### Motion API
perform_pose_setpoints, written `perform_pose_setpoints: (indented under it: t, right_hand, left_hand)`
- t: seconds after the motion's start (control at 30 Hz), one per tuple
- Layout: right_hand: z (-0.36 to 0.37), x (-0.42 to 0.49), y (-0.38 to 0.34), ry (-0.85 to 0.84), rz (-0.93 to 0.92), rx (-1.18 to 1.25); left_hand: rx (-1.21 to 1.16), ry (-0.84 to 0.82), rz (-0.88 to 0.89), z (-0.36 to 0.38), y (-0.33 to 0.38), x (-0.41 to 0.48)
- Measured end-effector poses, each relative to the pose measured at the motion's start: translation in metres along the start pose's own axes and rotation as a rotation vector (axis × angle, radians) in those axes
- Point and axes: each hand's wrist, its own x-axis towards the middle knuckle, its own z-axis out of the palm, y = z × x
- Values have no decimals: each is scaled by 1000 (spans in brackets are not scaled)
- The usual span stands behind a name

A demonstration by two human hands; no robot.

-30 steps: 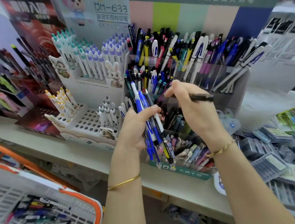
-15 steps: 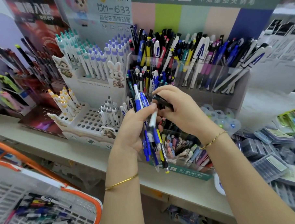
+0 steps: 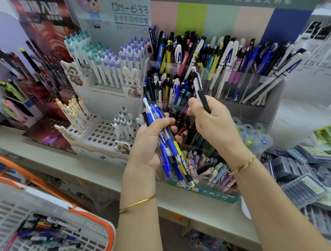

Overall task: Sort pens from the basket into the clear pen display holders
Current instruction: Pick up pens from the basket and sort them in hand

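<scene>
The right hand's (image 3: pixel 216 127) grip is closed on a single black-and-white pen (image 3: pixel 198 84), pinched low on its black barrel between thumb and fingers. The pen stands nearly upright, its white upper half rising above the hand, in front of the clear pen display holders (image 3: pixel 255 110). Whether its lower tip touches anything cannot be told, as the fingers hide it

Just to the left, apart from the right hand, the left hand's (image 3: pixel 148 145) grip is wrapped round a bundle of pens (image 3: pixel 170 144), mostly blue, with one yellow-and-black pen among them. The bundle slants across the palm, with one end sticking up past the fingers and the other pointing down towards the front edge of the holders. A thin gold bangle circles each wrist

Behind both hands the clear holders rise in tiers on a pale surface (image 3: pixel 86 166), each compartment crowded with upright and leaning pens in black, blue, white, yellow and pink. To their left stands a white display stand (image 3: pixel 102 133) with rows of round holes, some filled with white pens capped in teal, purple, yellow or grey, and decorated with cartoon animals. At the lower left corner, well apart from the hands, a white basket with an orange rim (image 3: pixel 111 236) holds a scatter of loose pens (image 3: pixel 46 231) lying flat. Packets of stationery (image 3: pixel 305 166) lie stacked at the far right
</scene>
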Motion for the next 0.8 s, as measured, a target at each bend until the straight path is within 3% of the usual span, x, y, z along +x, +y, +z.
perform_pose_setpoints:
  t: [0.2,0.53,0.8]
  right_hand:
    - [-6,-5,-2,-225,270,228]
    - [-3,-11,-5,-330,17,-246]
    - [7,-8,-2,-345,-33,-268]
  left_hand:
    - [-87,84,110,1,0,6]
    - [-17,343,198,9,-7,13]
    - [102,360,249,9,-12,17]
